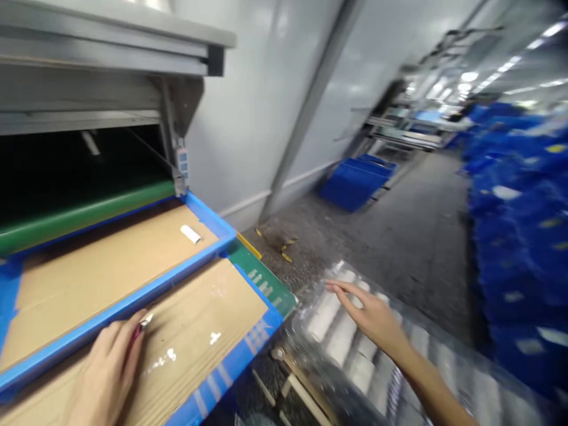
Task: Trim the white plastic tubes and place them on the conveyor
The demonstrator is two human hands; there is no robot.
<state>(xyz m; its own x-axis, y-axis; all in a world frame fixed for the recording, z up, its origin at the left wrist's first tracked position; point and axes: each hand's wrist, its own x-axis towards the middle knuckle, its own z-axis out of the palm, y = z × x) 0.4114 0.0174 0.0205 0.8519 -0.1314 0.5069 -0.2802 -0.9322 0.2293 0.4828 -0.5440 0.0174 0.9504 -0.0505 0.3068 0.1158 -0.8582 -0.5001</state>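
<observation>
My left hand (pixel 106 370) is closed above a cardboard-covered surface (pixel 208 307) in front of the blue tray. A small object with a shiny silvery tip (pixel 146 320) and a dark reddish part pokes from between its fingers; its kind is unclear. My right hand (pixel 373 316) hovers over a clear plastic tray (pixel 306 319) that holds several white cylindrical pieces (pixel 326 313) in rows. Its fingers are stretched forward, the thumb a little apart, and nothing shows between them. One white piece (pixel 190 234) lies alone on the cardboard inside the blue tray (pixel 210 216).
A machine with a green conveyor roller (pixel 89 213) stands at the left, beneath a grey metal hood (pixel 110 47). Blue bins (pixel 515 266) are stacked along the right, blurred. Another blue bin (pixel 357 180) sits on the floor by the white wall (pixel 248 118).
</observation>
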